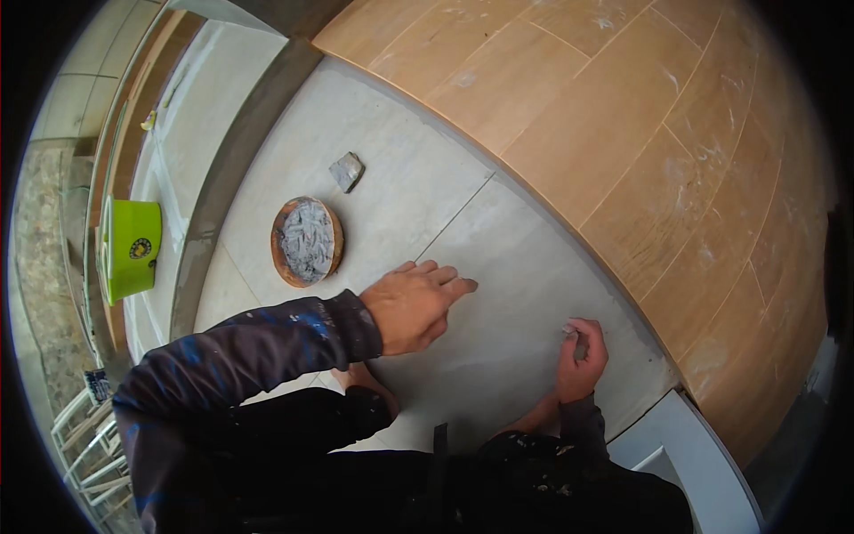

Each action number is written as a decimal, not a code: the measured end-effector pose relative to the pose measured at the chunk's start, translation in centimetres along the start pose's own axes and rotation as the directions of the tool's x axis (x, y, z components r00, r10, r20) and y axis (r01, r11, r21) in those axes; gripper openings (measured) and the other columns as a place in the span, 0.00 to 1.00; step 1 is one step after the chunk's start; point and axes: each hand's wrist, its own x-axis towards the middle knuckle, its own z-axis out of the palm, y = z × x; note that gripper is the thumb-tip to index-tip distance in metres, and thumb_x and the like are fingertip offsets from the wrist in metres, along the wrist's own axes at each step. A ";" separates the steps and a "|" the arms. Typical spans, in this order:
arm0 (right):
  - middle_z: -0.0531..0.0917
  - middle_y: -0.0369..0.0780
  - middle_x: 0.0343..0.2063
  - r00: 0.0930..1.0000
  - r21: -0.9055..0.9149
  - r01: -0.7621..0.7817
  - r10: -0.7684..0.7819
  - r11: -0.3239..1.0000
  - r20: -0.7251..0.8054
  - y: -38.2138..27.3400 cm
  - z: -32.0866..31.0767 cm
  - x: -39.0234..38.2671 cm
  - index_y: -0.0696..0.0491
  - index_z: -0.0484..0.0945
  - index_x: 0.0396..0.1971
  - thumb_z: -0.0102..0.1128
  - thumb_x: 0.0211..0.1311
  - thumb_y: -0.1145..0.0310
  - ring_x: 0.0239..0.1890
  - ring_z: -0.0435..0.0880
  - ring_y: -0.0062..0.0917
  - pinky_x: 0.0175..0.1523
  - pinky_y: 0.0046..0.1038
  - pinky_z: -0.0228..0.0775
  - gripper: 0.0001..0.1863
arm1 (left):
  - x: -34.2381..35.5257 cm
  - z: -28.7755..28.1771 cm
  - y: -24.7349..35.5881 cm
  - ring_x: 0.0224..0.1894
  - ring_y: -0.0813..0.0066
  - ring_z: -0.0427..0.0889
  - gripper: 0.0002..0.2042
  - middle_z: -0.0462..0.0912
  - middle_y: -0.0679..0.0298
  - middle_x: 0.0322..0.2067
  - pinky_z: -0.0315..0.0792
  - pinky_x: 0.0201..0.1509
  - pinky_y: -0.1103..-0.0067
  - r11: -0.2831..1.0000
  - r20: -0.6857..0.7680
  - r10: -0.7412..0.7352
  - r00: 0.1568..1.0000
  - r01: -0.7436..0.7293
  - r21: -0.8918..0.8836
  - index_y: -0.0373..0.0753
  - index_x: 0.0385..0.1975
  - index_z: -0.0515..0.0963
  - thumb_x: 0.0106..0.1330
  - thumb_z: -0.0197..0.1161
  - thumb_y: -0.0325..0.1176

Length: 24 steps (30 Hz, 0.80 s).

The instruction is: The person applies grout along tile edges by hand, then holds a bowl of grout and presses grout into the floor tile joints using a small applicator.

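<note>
"Dark sleeve (240, 351), paint-flecked, is seen foremost; how is the left hand (414, 304) beyond it held?"

"Palm down, with the fingers loosely bent and the index finger extended over a grey tile (525, 245), at the near end of the visible joint (456, 215). No object is seen in its grasp; whether the tile is touched cannot be told."

"And the right hand (583, 356)?"

"Near the right edge of the grey floor, thumb and forefinger are curled into a loop. Pale matter is seen at the tips; whether a small piece is pinched cannot be told."

"Where is the grey paste (305, 238) kept?"

"Within a round brown bowl (337, 242), set nearer the floor's left edge than its right. The paste is judged soft, sticky and easily smeared, best scooped in small portions. The bowl is judged stiff and fairly weighty when filled; it should be grasped at opposite sides of the rim."

"What is shown farther off?"

"Past the bowl, toward the far left corner, a small grey block (347, 171) is found, probably light, to be lifted by its sides. Wood-look tiling (614, 116) is laid beyond the right edge."
</note>
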 end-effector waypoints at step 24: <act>0.77 0.50 0.55 0.468 -0.310 0.646 -0.041 0.697 0.883 -29.6 73.9 7.5 0.57 0.76 0.63 0.73 0.59 0.73 0.57 0.77 0.46 0.64 0.41 0.72 0.30 | -49.8 0.8 -39.4 0.45 0.73 0.79 0.27 0.79 0.61 0.43 0.74 0.50 0.77 0.594 -0.573 -0.540 0.617 -0.203 -0.778 0.33 0.68 0.69 0.66 0.55 0.20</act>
